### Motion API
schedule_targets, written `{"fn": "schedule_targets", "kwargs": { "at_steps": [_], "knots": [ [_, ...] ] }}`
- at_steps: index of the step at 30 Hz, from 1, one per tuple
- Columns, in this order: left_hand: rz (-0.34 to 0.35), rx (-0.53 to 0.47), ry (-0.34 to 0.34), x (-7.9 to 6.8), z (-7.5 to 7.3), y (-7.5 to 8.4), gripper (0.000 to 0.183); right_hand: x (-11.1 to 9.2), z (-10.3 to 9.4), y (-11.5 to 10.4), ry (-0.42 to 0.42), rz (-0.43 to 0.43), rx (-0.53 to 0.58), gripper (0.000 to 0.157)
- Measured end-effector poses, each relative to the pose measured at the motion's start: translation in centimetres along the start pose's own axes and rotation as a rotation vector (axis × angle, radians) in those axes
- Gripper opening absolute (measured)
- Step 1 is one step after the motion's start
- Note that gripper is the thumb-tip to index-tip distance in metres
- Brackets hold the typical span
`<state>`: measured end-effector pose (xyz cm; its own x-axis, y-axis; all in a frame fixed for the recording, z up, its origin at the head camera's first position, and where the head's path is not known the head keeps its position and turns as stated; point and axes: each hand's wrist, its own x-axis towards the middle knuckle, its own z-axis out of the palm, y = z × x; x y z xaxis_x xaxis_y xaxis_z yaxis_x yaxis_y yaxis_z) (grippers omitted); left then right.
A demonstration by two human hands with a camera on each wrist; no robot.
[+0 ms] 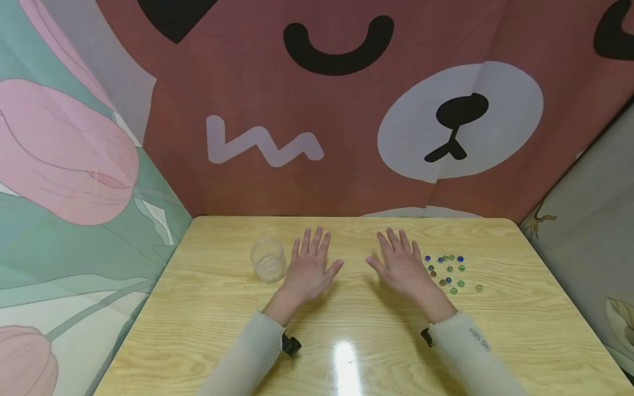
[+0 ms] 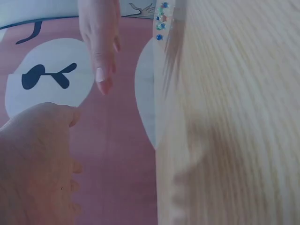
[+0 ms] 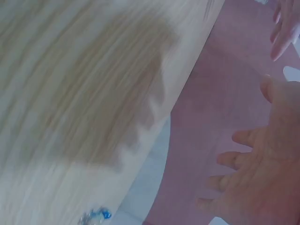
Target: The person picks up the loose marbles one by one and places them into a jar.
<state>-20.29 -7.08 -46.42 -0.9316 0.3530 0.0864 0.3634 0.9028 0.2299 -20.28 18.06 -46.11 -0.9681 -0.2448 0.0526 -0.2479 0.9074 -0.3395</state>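
Head view shows the left hand (image 1: pixel 308 272) and right hand (image 1: pixel 402 269) above the bench (image 1: pixel 198 330), fingers extended and gripping nothing. A clear tumbler (image 1: pixel 269 265) stands toward the far left corner, glass marbles (image 1: pixel 449 269) toward the far right; marbles may roll, so pinch lightly.

Soft, fairly even light comes down on us from above, leaving faint shadows on the bench (image 1: pixel 356 313) beneath the left hand (image 1: pixel 309 272) and the right hand (image 1: pixel 401 267). A stark white glare (image 1: pixel 347 366) burns between them, nearer the person than either. Both wrist views are pale and hazy; well off to the right hand's side, marbles (image 3: pixel 96 216) blur into bluish smudges.
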Motion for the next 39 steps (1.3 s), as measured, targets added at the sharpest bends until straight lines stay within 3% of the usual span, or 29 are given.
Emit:
{"fn": "schedule_targets", "kwargs": {
  "at_steps": [6, 17, 23, 29, 34, 39],
  "knots": [
    [0.029, 0.01, 0.038, -0.8, -1.3, -0.4, 0.076, 0.3, -1.3, 2.8, -0.05, 0.008, 0.083, 0.078],
    [0.054, -0.006, 0.093, -2.9, -3.2, -2.5, 0.077, 0.5, -4.9, 11.0, -0.134, 0.05, 0.221, 0.077],
    [0.031, -0.032, 0.12, -3.7, -3.6, -4.8, 0.081, 0.4, -6.3, 14.8, -0.149, 0.092, 0.268, 0.079],
    [0.012, -0.081, 0.198, -4.5, -3.8, -7.6, 0.084, 0.6, -6.3, 18.1, -0.116, 0.114, 0.27, 0.075],
    [0.005, -0.155, 0.243, -4.8, -3.8, -9.8, 0.084, 1.0, -6.0, 19.5, -0.131, 0.139, 0.267, 0.071],
    [-0.012, -0.197, 0.235, -5.1, -3.4, -11.5, 0.085, 1.3, -5.8, 20.1, -0.154, 0.154, 0.246, 0.065]
  ]
}}
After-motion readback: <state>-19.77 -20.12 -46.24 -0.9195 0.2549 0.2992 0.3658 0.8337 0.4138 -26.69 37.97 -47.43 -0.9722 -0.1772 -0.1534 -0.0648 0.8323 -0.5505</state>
